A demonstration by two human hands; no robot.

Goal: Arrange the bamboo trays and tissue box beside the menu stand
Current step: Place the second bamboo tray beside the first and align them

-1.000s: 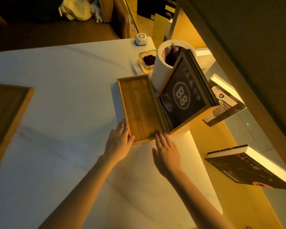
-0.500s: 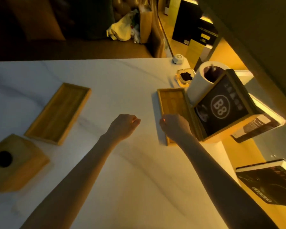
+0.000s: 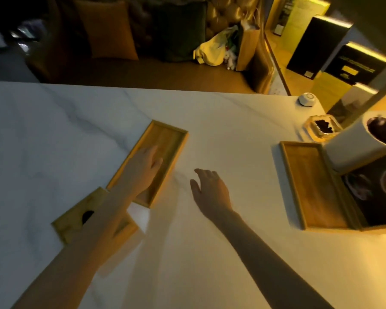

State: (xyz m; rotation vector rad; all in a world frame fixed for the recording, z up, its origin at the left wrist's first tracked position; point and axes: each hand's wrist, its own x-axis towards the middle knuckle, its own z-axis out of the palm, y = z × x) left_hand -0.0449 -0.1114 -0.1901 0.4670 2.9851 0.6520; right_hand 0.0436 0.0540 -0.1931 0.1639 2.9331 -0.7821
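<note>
**Two trays apart, one under the left hand**

While the left hand (image 3: 143,166) lies flat inside the near-centre bamboo tray (image 3: 165,139), its fingers (image 3: 153,156) are spread loose on the tray floor, grasping nothing. The right hand (image 3: 210,190) hovers just beside that tray, fingers released and slightly curled, empty. There are two bamboo trays: the second tray (image 3: 308,186) lies well apart at the right, touching the menu stand (image 3: 374,197). One tissue box (image 3: 76,217) sits on the tabletop (image 3: 232,134) just beside the first tray's near end, partly hidden by the left forearm. Behind the stand are one white cylinder (image 3: 352,148) and one small dish (image 3: 321,128).
</note>
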